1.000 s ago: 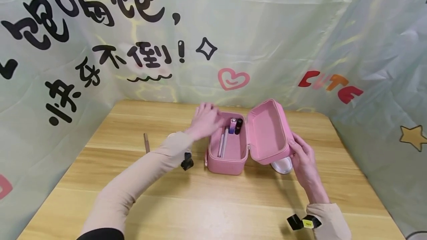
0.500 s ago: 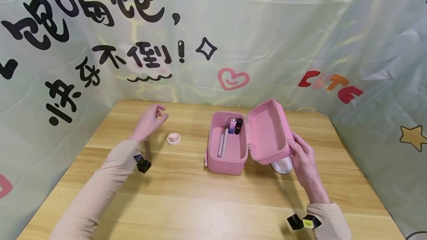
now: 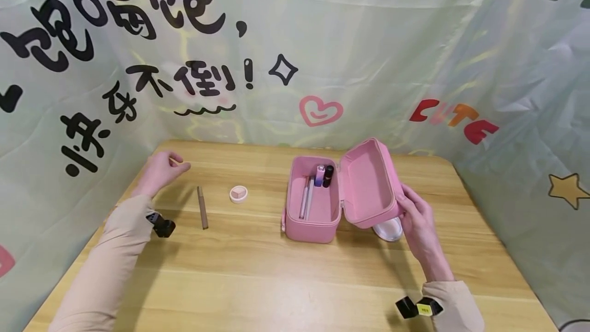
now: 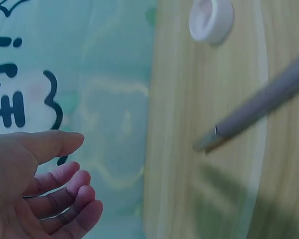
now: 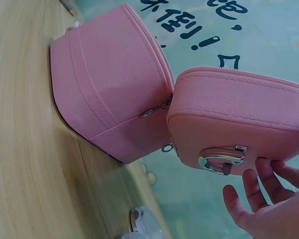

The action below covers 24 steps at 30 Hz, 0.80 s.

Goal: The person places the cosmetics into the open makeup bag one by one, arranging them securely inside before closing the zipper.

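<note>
A pink cosmetic case (image 3: 311,230) stands on the wooden table, its lid (image 3: 369,186) swung out to the right. My right hand (image 3: 421,227) holds the lid's right edge; in the right wrist view several fingertips meet its outer face, beside a metal buckle (image 5: 222,160). Inside the case lie two slim pens (image 3: 307,199), a purple tube (image 3: 320,175) and a black tube (image 3: 328,175). Over the table's far left my left hand (image 3: 161,172) hovers with nothing in it, fingers loosely bent. Nearest to it lies a brown cosmetic pencil (image 3: 203,209).
Right of the pencil sits a small round white pot (image 3: 238,194) with a pinkish inside. A clear round object (image 3: 388,230) lies partly under the lid. Printed cloth (image 3: 369,55) hangs behind and beside the table (image 3: 258,281).
My left hand has come away from the case and travelled left past the pot and pencil, uncovering both. My right hand and the lid have stayed in place.
</note>
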{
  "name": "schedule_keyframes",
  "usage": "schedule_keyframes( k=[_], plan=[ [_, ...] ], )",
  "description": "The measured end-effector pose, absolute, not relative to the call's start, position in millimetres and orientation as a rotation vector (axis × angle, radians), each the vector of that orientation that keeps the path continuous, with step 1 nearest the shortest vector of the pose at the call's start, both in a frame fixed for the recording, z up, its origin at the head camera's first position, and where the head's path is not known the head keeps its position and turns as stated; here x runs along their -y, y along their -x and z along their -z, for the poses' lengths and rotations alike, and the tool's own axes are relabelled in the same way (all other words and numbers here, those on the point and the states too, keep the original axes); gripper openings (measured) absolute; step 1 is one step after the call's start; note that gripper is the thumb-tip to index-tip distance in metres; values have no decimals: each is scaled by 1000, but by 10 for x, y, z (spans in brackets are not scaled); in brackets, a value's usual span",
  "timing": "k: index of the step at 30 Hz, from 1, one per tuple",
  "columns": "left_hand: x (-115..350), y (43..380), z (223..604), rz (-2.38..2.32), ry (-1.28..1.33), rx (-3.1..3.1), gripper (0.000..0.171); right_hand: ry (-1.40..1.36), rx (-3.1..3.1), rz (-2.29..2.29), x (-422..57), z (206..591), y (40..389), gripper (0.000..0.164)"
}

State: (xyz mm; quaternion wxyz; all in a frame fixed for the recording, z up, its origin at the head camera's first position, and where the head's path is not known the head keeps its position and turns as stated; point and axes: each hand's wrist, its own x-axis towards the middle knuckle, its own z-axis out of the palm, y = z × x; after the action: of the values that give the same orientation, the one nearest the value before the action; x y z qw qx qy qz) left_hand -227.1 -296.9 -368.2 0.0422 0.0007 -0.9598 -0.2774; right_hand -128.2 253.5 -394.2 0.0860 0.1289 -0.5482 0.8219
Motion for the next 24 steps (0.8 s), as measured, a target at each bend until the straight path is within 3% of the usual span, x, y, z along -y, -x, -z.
schedule_keyframes(
  k=[9,24],
  plan=[
    [3052,2213,3787,750,51,3116,34,-378,1649,-2447,-2552,3928,1272,34],
    [2944,2197,3965,1000,11,3376,38,-405,1635,-2449,-2541,3926,1272,35]
  ],
)
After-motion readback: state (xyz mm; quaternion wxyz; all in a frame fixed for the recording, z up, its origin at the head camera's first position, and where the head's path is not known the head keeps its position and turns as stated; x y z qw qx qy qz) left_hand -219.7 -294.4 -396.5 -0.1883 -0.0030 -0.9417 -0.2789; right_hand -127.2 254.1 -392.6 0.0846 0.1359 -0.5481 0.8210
